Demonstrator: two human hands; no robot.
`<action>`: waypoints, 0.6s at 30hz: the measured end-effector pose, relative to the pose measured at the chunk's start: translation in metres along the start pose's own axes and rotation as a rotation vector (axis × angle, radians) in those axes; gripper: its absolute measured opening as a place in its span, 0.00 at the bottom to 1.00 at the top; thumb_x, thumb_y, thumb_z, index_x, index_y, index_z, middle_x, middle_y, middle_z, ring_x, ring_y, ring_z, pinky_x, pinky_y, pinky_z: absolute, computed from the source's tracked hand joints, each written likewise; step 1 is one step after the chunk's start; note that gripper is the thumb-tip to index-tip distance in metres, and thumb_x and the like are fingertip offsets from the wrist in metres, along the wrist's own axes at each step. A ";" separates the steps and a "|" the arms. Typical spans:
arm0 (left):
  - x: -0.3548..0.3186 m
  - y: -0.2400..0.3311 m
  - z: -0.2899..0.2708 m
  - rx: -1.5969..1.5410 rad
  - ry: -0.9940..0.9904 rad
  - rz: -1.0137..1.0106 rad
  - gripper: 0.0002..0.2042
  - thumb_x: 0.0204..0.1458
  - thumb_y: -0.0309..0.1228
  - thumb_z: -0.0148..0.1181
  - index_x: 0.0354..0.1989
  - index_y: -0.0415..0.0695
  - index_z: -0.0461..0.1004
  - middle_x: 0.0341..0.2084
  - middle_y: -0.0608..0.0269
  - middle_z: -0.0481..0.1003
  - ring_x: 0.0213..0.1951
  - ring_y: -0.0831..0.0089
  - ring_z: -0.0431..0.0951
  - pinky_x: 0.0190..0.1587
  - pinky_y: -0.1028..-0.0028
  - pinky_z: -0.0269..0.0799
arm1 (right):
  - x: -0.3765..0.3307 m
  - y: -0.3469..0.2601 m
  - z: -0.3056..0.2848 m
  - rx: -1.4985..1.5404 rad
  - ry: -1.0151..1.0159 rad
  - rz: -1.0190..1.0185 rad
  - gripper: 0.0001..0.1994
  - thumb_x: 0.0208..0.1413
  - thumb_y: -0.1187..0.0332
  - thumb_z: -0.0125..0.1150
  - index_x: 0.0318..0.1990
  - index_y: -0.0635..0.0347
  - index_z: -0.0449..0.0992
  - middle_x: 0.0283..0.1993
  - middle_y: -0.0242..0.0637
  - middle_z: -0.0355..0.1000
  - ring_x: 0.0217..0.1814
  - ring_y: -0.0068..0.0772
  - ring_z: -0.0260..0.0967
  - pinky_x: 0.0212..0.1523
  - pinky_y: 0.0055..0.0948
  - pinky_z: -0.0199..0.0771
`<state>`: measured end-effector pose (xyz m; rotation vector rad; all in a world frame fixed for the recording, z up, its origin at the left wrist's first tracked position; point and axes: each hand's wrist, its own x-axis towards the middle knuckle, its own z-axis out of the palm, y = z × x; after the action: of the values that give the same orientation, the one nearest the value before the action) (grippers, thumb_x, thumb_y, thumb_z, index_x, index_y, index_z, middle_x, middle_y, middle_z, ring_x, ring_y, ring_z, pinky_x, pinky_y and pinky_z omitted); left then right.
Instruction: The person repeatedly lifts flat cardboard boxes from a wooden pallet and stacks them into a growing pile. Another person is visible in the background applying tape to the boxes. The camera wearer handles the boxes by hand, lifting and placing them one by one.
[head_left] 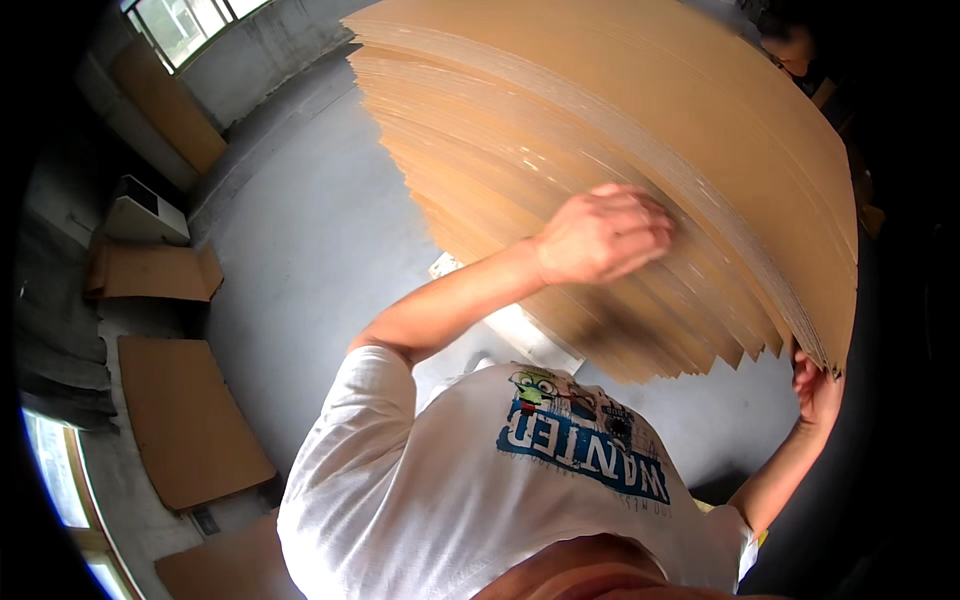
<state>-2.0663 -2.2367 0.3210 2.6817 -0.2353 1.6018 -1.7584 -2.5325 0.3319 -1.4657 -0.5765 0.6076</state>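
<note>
Dozens of brown cardboard sheets [620, 130] are leaning together in a big fanned stack, lower edges stepped like a deck of cards, and the person in the white printed t-shirt [520, 480] is bracing them w/ both hands. Left hand [600, 235] is pressing against the stepped edges mid-stack; fingers are curled into the sheets, looks like they're digging between layers, but can't tell if they're actually pinching one sheet or just pushing. Right hand [818, 392] is gripping the stack's lower right corner, fingers wrapped round the edge of the outermost sheets.

Stack is sitting right in front of the torso, towering up and away, over a grey concrete floor [310, 250].

Risks, as I'm judging them:
- Sheets are already fanning out, so the lot could be sliding further; if the left hand is easing off, the loose middle layers prob. slip down and splay across the floor.
- Right hand is only holding a corner, so that side could be peeling away or the whole pile tipping toward the person.
- Thin edges running past bare fingers = cuts or a pinch between layers.
- Footing: more flat cardboard pieces [190, 420] are lying on the floor to the left, near a window [55, 470], w/ another piece [155, 272] beside a white box [145, 210] by the wall; stepping back onto those could be slippery.
</note>
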 end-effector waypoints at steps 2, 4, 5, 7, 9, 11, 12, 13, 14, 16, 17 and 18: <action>-0.042 -0.047 -0.054 0.247 0.014 -0.184 0.04 0.44 0.28 0.61 0.29 0.45 0.75 0.25 0.64 0.74 0.29 0.67 0.75 0.34 0.70 0.70 | -0.010 -0.006 -0.008 -0.412 0.167 -0.091 0.16 0.61 0.58 0.46 0.34 0.63 0.73 0.28 0.39 0.72 0.19 0.20 0.64 0.13 0.17 0.61; -0.087 -0.111 -0.106 0.321 0.192 -0.439 0.05 0.47 0.27 0.60 0.31 0.40 0.75 0.24 0.59 0.73 0.29 0.62 0.75 0.33 0.68 0.70 | -0.023 -0.001 0.015 -0.555 0.595 -0.345 0.17 0.62 0.58 0.45 0.41 0.63 0.75 0.34 0.41 0.74 0.27 0.23 0.69 0.22 0.20 0.68; -0.107 -0.144 -0.136 0.262 0.315 -0.653 0.07 0.51 0.29 0.58 0.34 0.38 0.74 0.27 0.56 0.75 0.31 0.62 0.76 0.36 0.68 0.71 | -0.029 0.002 0.032 -0.514 0.867 -0.546 0.18 0.62 0.59 0.45 0.46 0.62 0.75 0.38 0.41 0.75 0.32 0.27 0.72 0.29 0.22 0.72; -0.138 -0.219 -0.191 0.163 0.571 -1.038 0.17 0.53 0.37 0.57 0.42 0.34 0.72 0.33 0.53 0.76 0.35 0.65 0.76 0.41 0.69 0.71 | -0.038 0.025 0.025 -0.697 1.051 -0.670 0.21 0.61 0.59 0.45 0.57 0.62 0.67 0.50 0.42 0.71 0.47 0.34 0.71 0.44 0.28 0.71; -0.182 -0.320 -0.243 0.277 0.597 -1.194 0.31 0.51 0.50 0.56 0.51 0.30 0.65 0.41 0.48 0.73 0.43 0.64 0.74 0.45 0.67 0.70 | -0.024 0.054 0.006 -0.347 1.046 -0.597 0.23 0.61 0.58 0.45 0.59 0.62 0.64 0.55 0.44 0.67 0.53 0.39 0.67 0.50 0.32 0.68; -0.185 -0.378 -0.282 -0.249 0.738 -1.499 0.44 0.47 0.57 0.57 0.61 0.31 0.53 0.55 0.43 0.61 0.52 0.55 0.67 0.52 0.62 0.66 | -0.014 0.049 0.022 0.137 0.953 -0.347 0.25 0.61 0.55 0.44 0.60 0.63 0.60 0.60 0.46 0.61 0.59 0.45 0.62 0.57 0.41 0.64; -0.197 -0.417 -0.299 -0.404 0.821 -1.537 0.48 0.44 0.59 0.58 0.64 0.37 0.47 0.60 0.42 0.53 0.54 0.50 0.65 0.52 0.57 0.66 | -0.007 0.050 0.025 0.336 0.819 -0.317 0.25 0.60 0.55 0.45 0.60 0.63 0.61 0.60 0.46 0.61 0.60 0.46 0.61 0.58 0.43 0.62; -0.198 -0.447 -0.302 -0.506 0.904 -1.559 0.47 0.45 0.58 0.59 0.65 0.41 0.46 0.61 0.42 0.53 0.55 0.48 0.65 0.51 0.57 0.67 | -0.002 0.055 0.021 0.523 0.689 -0.289 0.26 0.59 0.54 0.46 0.59 0.63 0.61 0.59 0.46 0.62 0.60 0.47 0.60 0.59 0.45 0.60; -0.198 -0.470 -0.303 -0.491 0.965 -1.590 0.43 0.47 0.55 0.58 0.63 0.38 0.49 0.59 0.43 0.55 0.51 0.49 0.68 0.48 0.57 0.68 | 0.005 0.060 0.022 0.555 0.691 -0.312 0.25 0.59 0.56 0.47 0.58 0.64 0.62 0.58 0.46 0.62 0.60 0.47 0.60 0.59 0.45 0.60; -0.203 -0.513 -0.301 -0.481 0.995 -1.640 0.36 0.51 0.50 0.56 0.60 0.35 0.56 0.56 0.44 0.60 0.44 0.51 0.73 0.44 0.57 0.71 | 0.023 0.068 0.023 0.625 0.680 -0.374 0.23 0.58 0.58 0.49 0.56 0.65 0.64 0.57 0.45 0.63 0.59 0.46 0.60 0.59 0.44 0.61; -0.208 -0.535 -0.293 -0.497 0.952 -1.669 0.32 0.53 0.48 0.55 0.58 0.35 0.59 0.54 0.45 0.63 0.40 0.54 0.76 0.43 0.58 0.72 | 0.024 0.073 0.006 0.618 0.613 -0.436 0.22 0.57 0.58 0.50 0.54 0.65 0.65 0.56 0.44 0.65 0.57 0.44 0.63 0.58 0.43 0.63; -0.207 -0.558 -0.279 -0.529 0.902 -1.697 0.28 0.54 0.45 0.54 0.56 0.35 0.62 0.51 0.46 0.66 0.36 0.56 0.78 0.41 0.60 0.73 | 0.015 0.077 -0.021 0.602 0.554 -0.508 0.21 0.57 0.59 0.51 0.53 0.65 0.67 0.54 0.43 0.67 0.55 0.43 0.65 0.57 0.42 0.64</action>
<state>-2.3325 -1.6354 0.3119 0.7537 1.0694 1.3584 -1.7352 -2.5366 0.2538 -0.8087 -0.2677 -0.0471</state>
